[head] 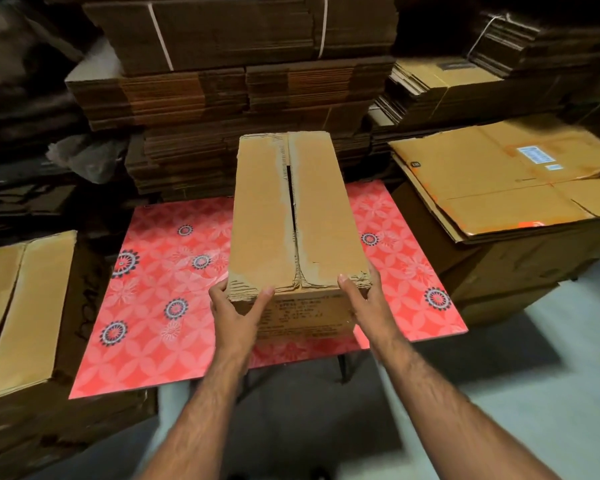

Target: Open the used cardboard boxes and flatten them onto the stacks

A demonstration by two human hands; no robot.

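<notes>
A long closed cardboard box (293,216) stands on the red flowered table (160,299), its two top flaps meeting along a torn, tape-stripped seam. My left hand (238,310) grips its near left corner, thumb on the printed front face and fingers curled round the side. My right hand (362,299) grips the near right corner, with fingertips at the top edge. A stack of flattened boxes (492,181) lies to the right of the table.
Tall bundles of tied flat cardboard (236,77) rise behind the table. A closed box (25,306) sits at the left, on top of other boxes. More flat stacks (440,84) stand at the back right. Pale floor (520,368) shows at the lower right.
</notes>
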